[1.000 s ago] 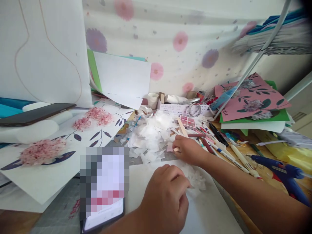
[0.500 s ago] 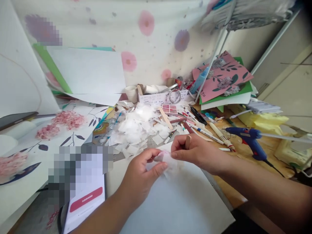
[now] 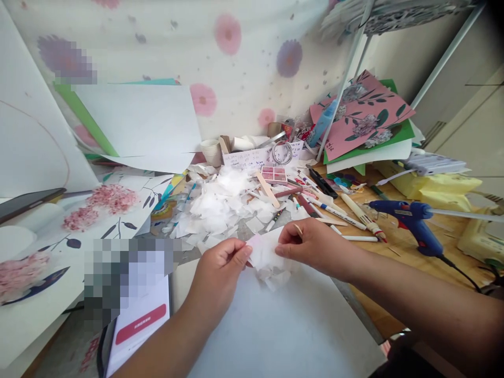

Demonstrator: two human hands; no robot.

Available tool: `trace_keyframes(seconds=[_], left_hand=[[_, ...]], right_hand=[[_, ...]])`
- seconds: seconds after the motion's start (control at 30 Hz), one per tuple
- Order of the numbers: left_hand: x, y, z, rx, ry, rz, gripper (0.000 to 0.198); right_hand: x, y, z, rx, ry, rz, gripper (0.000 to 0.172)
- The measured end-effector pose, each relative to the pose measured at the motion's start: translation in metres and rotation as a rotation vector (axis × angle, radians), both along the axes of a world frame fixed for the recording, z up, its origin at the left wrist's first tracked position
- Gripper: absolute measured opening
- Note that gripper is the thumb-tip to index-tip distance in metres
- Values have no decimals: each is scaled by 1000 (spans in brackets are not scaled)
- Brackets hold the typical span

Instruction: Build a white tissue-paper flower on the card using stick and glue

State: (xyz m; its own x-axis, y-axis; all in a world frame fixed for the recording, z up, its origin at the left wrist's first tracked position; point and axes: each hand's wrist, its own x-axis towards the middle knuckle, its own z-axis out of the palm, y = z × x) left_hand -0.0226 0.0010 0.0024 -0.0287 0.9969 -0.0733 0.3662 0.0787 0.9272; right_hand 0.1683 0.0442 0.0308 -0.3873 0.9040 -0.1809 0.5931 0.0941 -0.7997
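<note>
My left hand (image 3: pixel 220 268) and my right hand (image 3: pixel 311 244) pinch the two sides of a small white tissue square (image 3: pixel 263 251) with a pink-tinted corner, held just above a white sheet (image 3: pixel 275 325). A thin wooden stick (image 3: pixel 298 229) lies tucked in my right hand's fingers. A few more tissue pieces (image 3: pixel 275 275) rest on the sheet under the hands. Behind them lies a heap of white tissue squares (image 3: pixel 220 202).
A phone (image 3: pixel 134 320) lies at the lower left. Flower artwork on paper (image 3: pixel 90 205) is on the left. Pens and sticks (image 3: pixel 334 210), a blue glue gun (image 3: pixel 413 220), a small paint palette (image 3: pixel 274 174) and a pink floral card (image 3: pixel 362 121) crowd the right.
My right hand left the pens with the stick and came to the left hand. Both hands now spread one tissue square between them. The view shifted right.
</note>
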Motion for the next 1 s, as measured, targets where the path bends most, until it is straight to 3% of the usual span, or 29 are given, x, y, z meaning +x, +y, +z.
trace_keyframes(seconds=[0.13, 0.27, 0.37, 0.5, 0.57, 0.7, 0.87, 1.0], left_hand=[[-7, 11, -6, 19, 77, 142, 20], [-8, 10, -8, 161, 200, 256, 45], [-2, -1, -2, 312, 294, 108, 38], [9, -15, 5, 181, 166, -160, 24], [14, -17, 6, 59, 105, -181, 12], [20, -14, 3, -138, 76, -160, 17], [21, -10, -2, -151, 240, -228, 21], [22, -9, -3, -151, 280, -289, 24]], right_hand=[[5, 5, 2, 21, -36, -36, 16], [12, 4, 6, -1, -51, 6, 17], [14, -3, 9, -62, 21, 60, 17], [10, -12, 11, -88, 90, 103, 18], [8, -14, 9, -69, 64, 77, 18], [15, -13, 8, 20, 90, 73, 25], [40, -19, 23, 283, 186, 64, 48], [45, -28, 26, 287, 177, 33, 46]])
